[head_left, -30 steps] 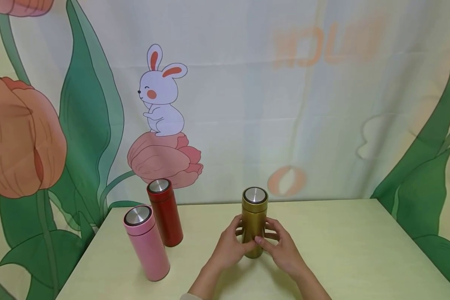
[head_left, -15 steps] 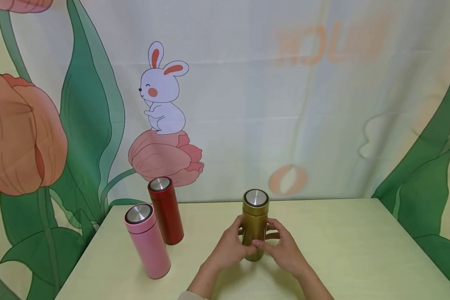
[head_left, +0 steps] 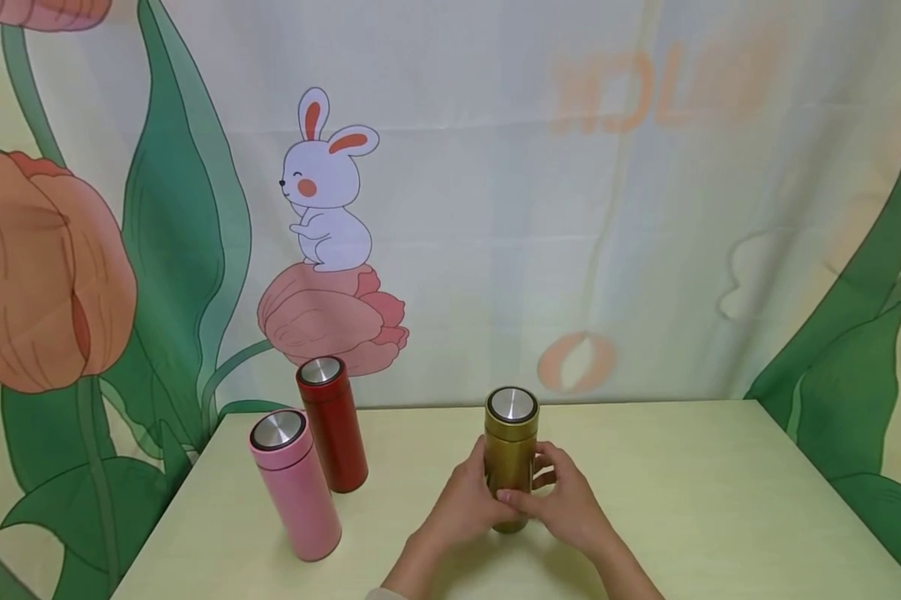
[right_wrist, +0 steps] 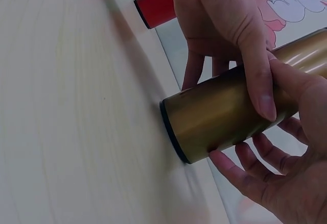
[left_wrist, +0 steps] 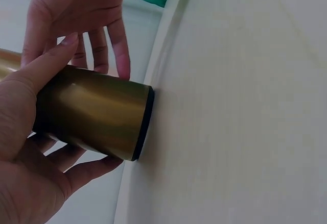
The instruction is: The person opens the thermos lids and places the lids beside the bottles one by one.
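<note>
A gold thermos flask (head_left: 512, 450) with a silver-topped lid stands upright at the middle of the table, held between both hands. My left hand (head_left: 461, 504) grips its lower body from the left, thumb across the front. From the other side my right hand (head_left: 570, 508) holds it, the two thumbs meeting at the front. The left wrist view shows the dark base rim of the gold flask (left_wrist: 102, 112) close to the tabletop; whether it touches is hard to tell. Fingers behind the flask are partly hidden.
To the left stand a pink thermos flask (head_left: 300, 500) and, just behind it, a red one (head_left: 337, 442). The pale table (head_left: 720, 500) ends at a back edge against a printed curtain (head_left: 458, 208) with a rabbit and tulips.
Both hands have brought the gold flask slightly toward the person, keeping it upright. The left thumb has slipped under the right one. Pink and red flasks stay put.
</note>
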The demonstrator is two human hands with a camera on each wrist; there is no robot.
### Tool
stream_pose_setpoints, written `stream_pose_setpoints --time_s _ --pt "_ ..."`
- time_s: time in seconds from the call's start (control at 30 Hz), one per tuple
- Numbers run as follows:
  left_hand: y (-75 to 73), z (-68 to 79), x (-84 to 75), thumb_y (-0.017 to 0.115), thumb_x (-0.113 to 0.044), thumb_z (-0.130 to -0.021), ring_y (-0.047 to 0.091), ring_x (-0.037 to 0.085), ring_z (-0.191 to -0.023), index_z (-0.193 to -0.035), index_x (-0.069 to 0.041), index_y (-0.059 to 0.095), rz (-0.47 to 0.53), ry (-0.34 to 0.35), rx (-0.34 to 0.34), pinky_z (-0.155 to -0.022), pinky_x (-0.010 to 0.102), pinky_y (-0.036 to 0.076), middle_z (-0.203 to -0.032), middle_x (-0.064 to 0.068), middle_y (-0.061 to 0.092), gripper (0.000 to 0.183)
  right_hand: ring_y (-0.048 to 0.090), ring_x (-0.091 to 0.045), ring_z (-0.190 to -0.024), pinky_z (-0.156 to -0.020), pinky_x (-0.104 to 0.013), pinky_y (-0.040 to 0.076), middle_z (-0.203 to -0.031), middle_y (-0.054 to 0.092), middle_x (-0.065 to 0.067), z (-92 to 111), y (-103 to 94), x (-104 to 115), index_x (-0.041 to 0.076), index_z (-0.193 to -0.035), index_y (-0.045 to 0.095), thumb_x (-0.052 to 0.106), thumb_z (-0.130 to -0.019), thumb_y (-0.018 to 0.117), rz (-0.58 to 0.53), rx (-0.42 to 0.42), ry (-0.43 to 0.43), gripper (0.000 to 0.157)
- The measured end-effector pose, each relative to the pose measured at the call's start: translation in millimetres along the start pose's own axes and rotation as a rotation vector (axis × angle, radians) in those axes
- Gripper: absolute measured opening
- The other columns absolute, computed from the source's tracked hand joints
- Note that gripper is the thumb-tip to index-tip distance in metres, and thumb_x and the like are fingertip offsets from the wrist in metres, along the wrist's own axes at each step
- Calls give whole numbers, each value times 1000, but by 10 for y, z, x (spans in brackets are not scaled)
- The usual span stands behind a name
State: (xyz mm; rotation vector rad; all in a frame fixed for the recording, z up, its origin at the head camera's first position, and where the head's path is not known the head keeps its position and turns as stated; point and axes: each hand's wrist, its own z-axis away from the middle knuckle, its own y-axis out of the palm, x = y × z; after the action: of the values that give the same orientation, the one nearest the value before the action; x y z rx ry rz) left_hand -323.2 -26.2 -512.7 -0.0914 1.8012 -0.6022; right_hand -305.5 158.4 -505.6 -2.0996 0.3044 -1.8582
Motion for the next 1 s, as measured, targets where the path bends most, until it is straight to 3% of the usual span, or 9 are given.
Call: stream_pose_setpoints --time_s 0.23,1.0 --pt "66 5 14 95 -24 -70 67 21 -115 -144 -20 43 -65 -1 -64 -102 49 53 -128 4 69 90 62 -24 -101 -72 -36 54 -115 60 -8 25 19 30 23 -130 59 42 -74 94 31 -2 -5 68" --pt "50 19 -16 92 -20 -75 67 22 -114 -144 -20 43 -92 17 -58 -100 47 54 -127 7 69 85 64 -25 -103 -74 -35 54 -120 61 -9 41 6 72 26 -128 60 40 -75 93 23 16 14 63"
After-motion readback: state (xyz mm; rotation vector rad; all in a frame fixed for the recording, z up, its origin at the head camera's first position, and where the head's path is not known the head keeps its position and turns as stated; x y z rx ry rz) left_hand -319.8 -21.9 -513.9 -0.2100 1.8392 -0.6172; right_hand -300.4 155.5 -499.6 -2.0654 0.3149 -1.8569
